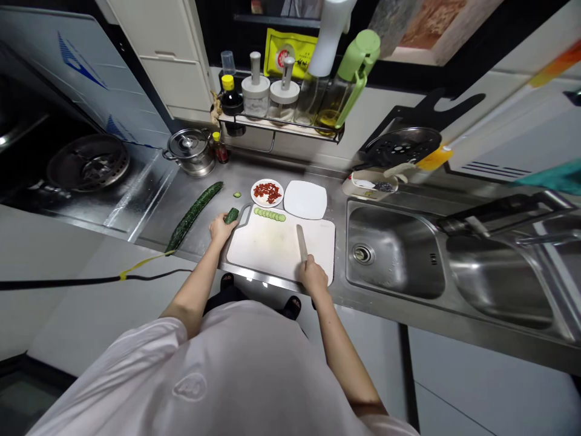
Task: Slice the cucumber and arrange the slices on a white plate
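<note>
My left hand (221, 228) is closed round a short cucumber piece (232, 215) at the left edge of the white cutting board (272, 248). My right hand (312, 274) grips the handle of a knife (302, 242), whose blade lies flat over the board and points away from me. A row of cucumber slices (269, 214) lies along the board's far edge. A whole long cucumber (194, 214) rests on the steel counter to the left. One small cucumber end (236, 194) sits apart on the counter.
Behind the board stand a round plate of red pieces (267, 192) and an empty white square plate (305, 199). A steel sink (394, 251) lies to the right, a lidded pot (190, 149) and bottle rack (281, 121) at the back, a stove (86, 163) at left.
</note>
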`<action>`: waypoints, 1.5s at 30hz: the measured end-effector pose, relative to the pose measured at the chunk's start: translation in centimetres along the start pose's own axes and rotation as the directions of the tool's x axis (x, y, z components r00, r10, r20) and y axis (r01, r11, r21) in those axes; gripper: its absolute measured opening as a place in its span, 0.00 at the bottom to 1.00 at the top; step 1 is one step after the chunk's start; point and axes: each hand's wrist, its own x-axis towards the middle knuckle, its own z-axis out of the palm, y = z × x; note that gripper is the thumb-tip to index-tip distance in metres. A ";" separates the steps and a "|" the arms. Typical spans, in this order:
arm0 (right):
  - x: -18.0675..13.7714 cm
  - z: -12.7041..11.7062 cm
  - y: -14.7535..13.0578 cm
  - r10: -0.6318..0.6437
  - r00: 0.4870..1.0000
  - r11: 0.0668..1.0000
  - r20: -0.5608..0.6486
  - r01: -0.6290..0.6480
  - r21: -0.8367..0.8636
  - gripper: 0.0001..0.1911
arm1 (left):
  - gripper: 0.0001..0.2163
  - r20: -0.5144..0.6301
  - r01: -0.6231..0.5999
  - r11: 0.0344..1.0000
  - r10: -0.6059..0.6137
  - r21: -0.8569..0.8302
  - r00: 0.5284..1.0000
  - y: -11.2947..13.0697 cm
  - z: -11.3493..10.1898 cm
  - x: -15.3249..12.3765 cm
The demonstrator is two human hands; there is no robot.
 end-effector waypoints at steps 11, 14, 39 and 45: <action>-0.1 -0.3 -0.2 0.001 1.000 1.000 0.006 -0.001 -0.013 0.16 | 0.25 0.024 -0.052 0.997 0.051 0.055 0.998 0.3 -0.1 -0.3; -0.2 -0.5 -0.3 0.012 1.000 1.000 0.025 -0.012 -0.019 0.16 | 0.25 0.003 -0.056 0.996 0.056 0.073 0.998 0.4 -0.1 -0.3; -0.2 0.0 -0.4 0.006 1.000 0.999 -0.006 -0.006 0.031 0.15 | 0.20 0.000 -0.300 0.947 0.302 0.112 0.953 6.3 -1.1 -4.5; -0.1 -0.2 -0.5 0.006 1.000 0.999 0.021 -0.006 0.034 0.16 | 0.16 0.178 -0.500 0.866 0.496 -0.022 0.850 11.3 3.3 -4.5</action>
